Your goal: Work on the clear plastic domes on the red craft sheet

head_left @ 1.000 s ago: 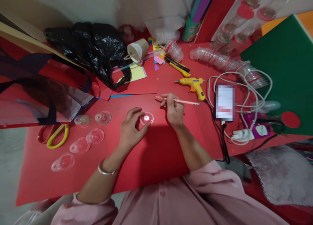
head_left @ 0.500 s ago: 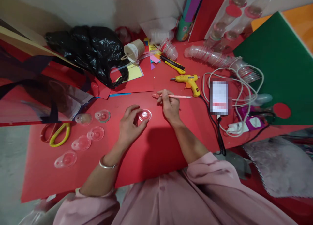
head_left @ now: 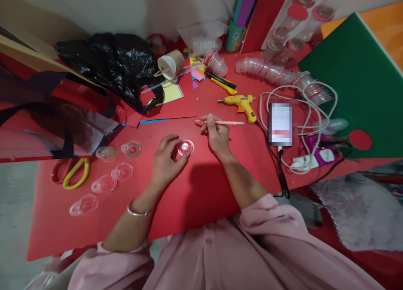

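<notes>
My left hand (head_left: 166,157) rests on the red tabletop, thumb and fingers curled around the rim of a small clear round plastic piece (head_left: 185,147) with a bright spot at its middle. To the right, my right hand (head_left: 216,135) grips a pink pencil (head_left: 231,122). The pencil lies almost level, its tip pointing left, a little above and apart from the plastic piece. Left of my left hand, several similar clear plastic pieces (head_left: 122,171) lie on the table.
Yellow-and-red-handled scissors (head_left: 76,172) lie at the left. Behind my hands are a black plastic bag (head_left: 126,71), a twine spool (head_left: 171,64) and a yellow cutter (head_left: 222,83). At right are a yellow glue gun (head_left: 241,105), a phone (head_left: 280,124) with cables, and stacked clear cups (head_left: 270,73).
The whole view has shifted very slightly to the left. Both hands keep their grips on the plastic piece and the pencil, with hardly any movement of their own.
</notes>
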Available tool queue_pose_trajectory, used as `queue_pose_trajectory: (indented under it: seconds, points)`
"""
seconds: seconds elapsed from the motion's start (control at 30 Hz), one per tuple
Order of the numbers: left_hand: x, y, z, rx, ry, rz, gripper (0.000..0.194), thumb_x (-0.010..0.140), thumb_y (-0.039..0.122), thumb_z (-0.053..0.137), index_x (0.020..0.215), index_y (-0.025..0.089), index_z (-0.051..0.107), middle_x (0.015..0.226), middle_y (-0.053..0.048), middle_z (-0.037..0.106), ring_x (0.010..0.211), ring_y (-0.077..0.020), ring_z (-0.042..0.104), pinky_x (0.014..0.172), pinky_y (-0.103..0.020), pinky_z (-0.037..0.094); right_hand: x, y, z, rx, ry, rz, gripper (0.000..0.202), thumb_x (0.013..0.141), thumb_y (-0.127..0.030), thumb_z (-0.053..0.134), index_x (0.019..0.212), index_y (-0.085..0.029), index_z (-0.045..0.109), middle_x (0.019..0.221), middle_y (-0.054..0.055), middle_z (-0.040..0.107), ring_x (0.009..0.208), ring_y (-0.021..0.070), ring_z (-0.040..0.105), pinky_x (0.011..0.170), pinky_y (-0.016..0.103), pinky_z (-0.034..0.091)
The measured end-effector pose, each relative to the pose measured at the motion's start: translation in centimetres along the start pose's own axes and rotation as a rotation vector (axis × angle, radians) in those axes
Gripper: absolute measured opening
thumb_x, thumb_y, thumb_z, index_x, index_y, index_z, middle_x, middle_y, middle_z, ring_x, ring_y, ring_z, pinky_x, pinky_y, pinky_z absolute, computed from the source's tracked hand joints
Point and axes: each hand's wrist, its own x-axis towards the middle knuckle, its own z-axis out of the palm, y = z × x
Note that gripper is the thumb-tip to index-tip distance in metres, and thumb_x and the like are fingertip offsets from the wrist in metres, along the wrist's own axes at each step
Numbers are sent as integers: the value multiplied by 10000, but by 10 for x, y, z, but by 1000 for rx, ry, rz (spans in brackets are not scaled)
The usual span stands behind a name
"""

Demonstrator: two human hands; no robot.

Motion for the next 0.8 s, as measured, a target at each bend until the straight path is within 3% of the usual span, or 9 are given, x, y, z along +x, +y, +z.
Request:
queue_pose_trajectory:
  seconds: [0.3, 0.8]
  points:
    - [1, 0, 0, -18, 12, 26, 320, 906, 390, 789, 1177, 237, 716, 1366, -105, 702, 1172, -259, 726, 953, -393, 625, 0, 3, -1, -23, -6, -8, 588, 1034, -750, 536, 824, -231, 716, 702, -4, 658, 667, 138, 705, 733, 285, 629]
    - [0, 1, 0, 9, -11, -22, 326, 920, 430, 778, 1178, 240, 718, 1399, -105, 694, 1064, -237, 737, 847, -364, 632, -5, 8, -1, 1, -18, 9, 496, 1052, -700, 553, 1010, -247, 753, 733, -2, 701, 808, 161, 766, 667, 259, 603]
